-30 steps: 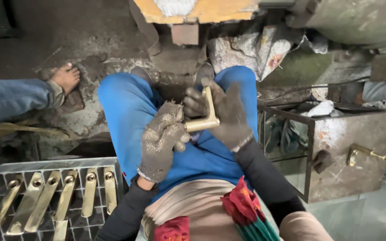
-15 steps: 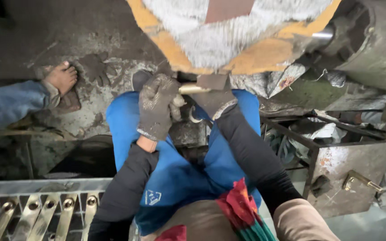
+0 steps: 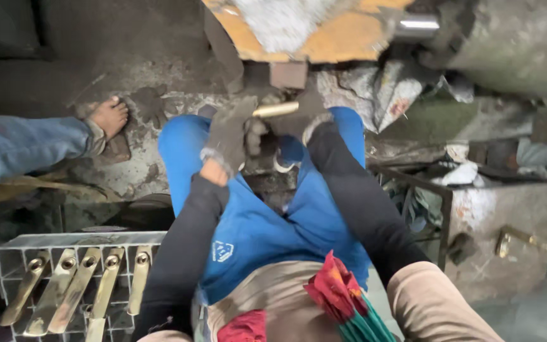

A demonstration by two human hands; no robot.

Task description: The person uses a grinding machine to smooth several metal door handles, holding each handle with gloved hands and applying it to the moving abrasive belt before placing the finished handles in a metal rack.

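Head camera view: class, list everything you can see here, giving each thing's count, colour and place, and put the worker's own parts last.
Brass piece: one, gold, held between both hands below the wheel.
Polishing wheel: one, orange and white, top centre.
Brass handles: five or six, gold, in the wire rack.
Wire rack: one, grey, lower left.
Brass fitting: one, gold, on the grey block at right.
Another person's foot: one, bare, left.
Apron: one, blue, over the lap.
Left hand: grey glove, gripping the piece.
Right hand: grey glove, gripping the piece.
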